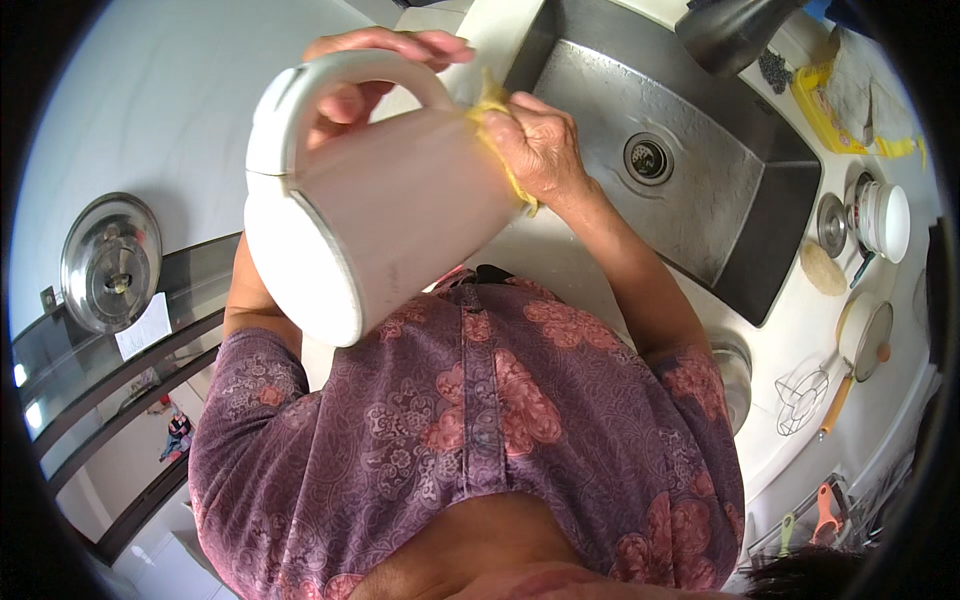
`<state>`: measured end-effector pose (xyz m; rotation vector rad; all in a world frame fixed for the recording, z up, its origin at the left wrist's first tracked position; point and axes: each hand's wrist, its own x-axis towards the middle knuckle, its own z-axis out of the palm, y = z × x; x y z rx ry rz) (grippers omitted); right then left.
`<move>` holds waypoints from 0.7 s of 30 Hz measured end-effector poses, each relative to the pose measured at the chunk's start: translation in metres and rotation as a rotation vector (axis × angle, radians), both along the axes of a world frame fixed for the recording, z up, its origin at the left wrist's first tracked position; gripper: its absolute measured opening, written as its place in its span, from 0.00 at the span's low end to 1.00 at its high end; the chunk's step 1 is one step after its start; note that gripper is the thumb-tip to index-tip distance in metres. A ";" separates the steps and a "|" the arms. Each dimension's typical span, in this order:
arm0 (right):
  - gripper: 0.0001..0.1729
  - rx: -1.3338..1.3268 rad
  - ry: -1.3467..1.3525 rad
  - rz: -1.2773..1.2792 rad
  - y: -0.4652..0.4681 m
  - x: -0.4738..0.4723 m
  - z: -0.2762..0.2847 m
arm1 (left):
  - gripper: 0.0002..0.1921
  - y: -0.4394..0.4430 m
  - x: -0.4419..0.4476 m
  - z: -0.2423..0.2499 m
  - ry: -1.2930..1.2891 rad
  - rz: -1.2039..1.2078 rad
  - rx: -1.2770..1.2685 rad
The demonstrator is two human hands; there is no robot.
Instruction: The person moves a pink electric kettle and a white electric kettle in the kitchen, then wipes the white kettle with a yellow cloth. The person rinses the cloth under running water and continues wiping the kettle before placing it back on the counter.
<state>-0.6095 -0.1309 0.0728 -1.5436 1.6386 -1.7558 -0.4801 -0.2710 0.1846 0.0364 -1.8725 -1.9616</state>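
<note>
A large jug with a pinkish body (409, 210), a white handle and a broad white end is held tilted in front of my chest. Behind its handle is my left hand (352, 94), which holds the jug; the fingers reach past the handle and part of the palm is hidden. My right hand (536, 146) grips a yellow cloth (491, 112) and presses it to the jug's far end, beside the sink. The cloth wraps over that end, so the rim or base there cannot be seen. The jug and cloth are slightly blurred.
A steel sink (705, 217) with a drain lies right of my hands. Beyond it stand a dark vessel (731, 30), stacked bowls (892, 223), a small pan (855, 330) and a wire rack (802, 401). At left is a round metal lid (111, 262).
</note>
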 end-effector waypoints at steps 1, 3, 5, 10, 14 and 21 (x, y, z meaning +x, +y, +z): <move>0.15 0.097 -0.119 -0.019 0.005 0.002 -0.010 | 0.38 -0.003 0.005 0.003 -0.028 -0.003 0.012; 0.15 0.283 -0.357 -0.052 0.013 0.002 -0.021 | 0.38 -0.005 0.010 0.004 -0.021 0.001 0.010; 0.14 0.304 -0.180 -0.052 0.013 0.000 -0.021 | 0.38 -0.011 0.014 0.005 -0.038 -0.030 0.036; 0.13 0.088 -0.028 -0.028 -0.005 0.018 0.031 | 0.38 0.010 0.010 0.007 -0.018 0.106 -0.097; 0.14 -0.121 0.062 0.056 -0.008 0.034 0.077 | 0.38 0.006 0.006 -0.005 0.042 0.071 -0.036; 0.15 0.393 -0.273 0.080 -0.012 -0.007 0.017 | 0.39 0.003 0.012 0.007 -0.023 0.058 -0.107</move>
